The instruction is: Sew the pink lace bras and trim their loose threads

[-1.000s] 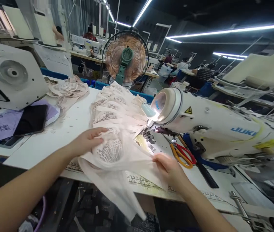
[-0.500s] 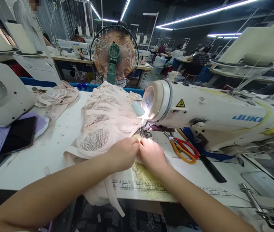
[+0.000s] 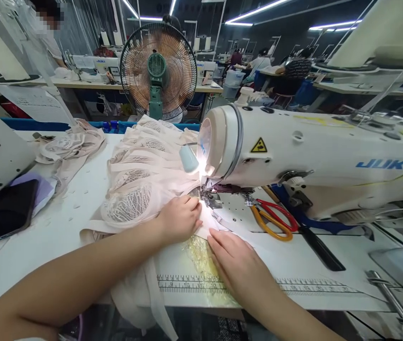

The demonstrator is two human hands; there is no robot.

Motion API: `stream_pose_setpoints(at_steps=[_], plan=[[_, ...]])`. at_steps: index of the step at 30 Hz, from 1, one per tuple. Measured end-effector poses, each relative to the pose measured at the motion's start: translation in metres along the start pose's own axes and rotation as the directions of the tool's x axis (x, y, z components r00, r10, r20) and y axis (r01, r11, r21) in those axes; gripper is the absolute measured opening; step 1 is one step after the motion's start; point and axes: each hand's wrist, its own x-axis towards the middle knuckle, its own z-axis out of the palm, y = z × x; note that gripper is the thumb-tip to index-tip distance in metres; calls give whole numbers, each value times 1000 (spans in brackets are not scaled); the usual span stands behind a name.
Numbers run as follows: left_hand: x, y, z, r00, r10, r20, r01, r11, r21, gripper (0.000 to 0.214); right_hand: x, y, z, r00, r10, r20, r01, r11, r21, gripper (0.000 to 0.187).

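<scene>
Pale pink bras (image 3: 130,201) with lace cups lie in an overlapping row left of the JUKI sewing machine (image 3: 258,151). Their ends run toward the lit needle and presser foot (image 3: 210,198). My left hand (image 3: 180,219) is closed, fingers curled on the edge of the nearest bra just in front of the foot. Its fingertips are partly hidden. My right hand (image 3: 237,265) lies lower and to the right, fingers stretched out, their tips at the pale cloth (image 3: 206,225) below the foot. A strap (image 3: 160,303) hangs over the table's front edge.
Orange- and red-handled scissors (image 3: 274,220) and a black-handled tool (image 3: 322,248) lie right of the needle. A printed ruler (image 3: 183,284) runs along the front. A phone (image 3: 9,208) and more bras (image 3: 69,147) are at left; a fan (image 3: 157,71) stands behind.
My right hand has drawn away from my left, down and to the right, and its fingers have straightened. My left hand stays near the presser foot. The view has shifted slightly.
</scene>
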Motion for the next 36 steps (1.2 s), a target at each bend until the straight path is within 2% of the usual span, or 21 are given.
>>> stream_pose_setpoints(at_steps=[8, 22, 31, 36], plan=[[12, -7, -3, 999, -45, 13, 45, 999, 3, 32, -1, -3, 2, 1000, -9, 5, 9, 999, 49, 32], [11, -10, -3, 997, -58, 41, 59, 998, -23, 39, 0, -12, 2, 998, -26, -64, 31, 997, 76, 32], [13, -20, 3, 1000, -13, 2, 13, 1000, 2, 40, 10, -12, 7, 997, -10, -76, 12, 1000, 24, 32], [15, -18, -2, 999, 38, -19, -37, 997, 68, 27, 13, -13, 10, 996, 10, -91, -6, 999, 45, 32]])
